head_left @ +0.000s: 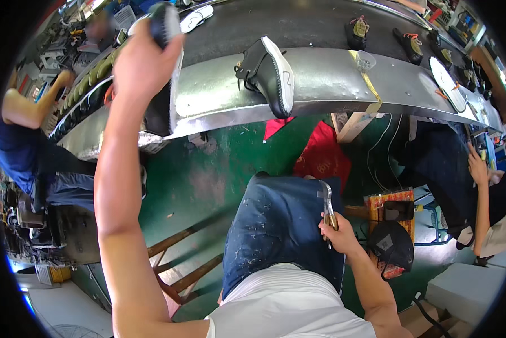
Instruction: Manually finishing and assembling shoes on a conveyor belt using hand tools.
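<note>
The person is sitting on a wooden stool (pixel 179 265) by a long metal counter (pixel 326 79) and is reaching far up with the left hand (pixel 146 56). That hand is wrapped tight around a black shoe (pixel 165 67) with a white sole, holding it at the counter's near edge — part of the shoe is hanging down over the edge. The right hand (pixel 338 232) is resting low, by the knee of the blue jeans (pixel 281 225), and it is clenched around a small metal hammer (pixel 326 205) with its head pointing up.

Another black shoe (pixel 270 73) is lying on its side on the counter, a little to the right of the held one, with its white sole facing out. More shoes are riding on the dark belt (pixel 298 19) behind. A second person (pixel 30 141) is working at the left, and a third person's hand (pixel 478 166) is showing at the right.

What could go wrong? I think the held shoe could slip and drop to the green floor (pixel 219 163), because the arm is stretched out so far. The shoe on its side is sitting near the edge too — a bump could knock it off. And the hammer is close to the leg, so a quick swing could hurt.
</note>
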Motion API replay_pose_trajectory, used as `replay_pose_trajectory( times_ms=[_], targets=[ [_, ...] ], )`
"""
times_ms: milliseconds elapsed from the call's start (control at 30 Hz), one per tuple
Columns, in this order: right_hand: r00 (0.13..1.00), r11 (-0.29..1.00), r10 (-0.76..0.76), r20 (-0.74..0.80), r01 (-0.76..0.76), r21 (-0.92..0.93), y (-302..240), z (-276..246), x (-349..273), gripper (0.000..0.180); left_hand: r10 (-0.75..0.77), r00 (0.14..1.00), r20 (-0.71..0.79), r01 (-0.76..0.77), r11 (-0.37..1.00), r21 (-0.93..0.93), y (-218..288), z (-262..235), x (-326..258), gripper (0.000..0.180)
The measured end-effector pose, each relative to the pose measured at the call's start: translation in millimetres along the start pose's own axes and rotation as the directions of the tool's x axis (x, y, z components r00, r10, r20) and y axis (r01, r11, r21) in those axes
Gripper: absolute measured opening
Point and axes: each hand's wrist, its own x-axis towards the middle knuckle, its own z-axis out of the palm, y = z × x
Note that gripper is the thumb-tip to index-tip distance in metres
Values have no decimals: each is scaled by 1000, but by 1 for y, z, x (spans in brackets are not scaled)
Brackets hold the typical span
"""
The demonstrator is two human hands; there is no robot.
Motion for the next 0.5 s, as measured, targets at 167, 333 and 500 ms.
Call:
replay_pose_trajectory(
  times_ms=[167,333,500],
  targets=[
    [993,994,86,86,-92,60,-1,2,19,34,-266,719,643,-133,855,502,12,108,11,71],
    [984,985,101,148,-120,123,9,-4,25,31,400,851,339,-472,867,161,-41,109,-18,55],
    [969,962,163,184,-197,187,3,-10,33,32,-105,993,51,110,987,-120,-128,99,-83,97]
  ],
)
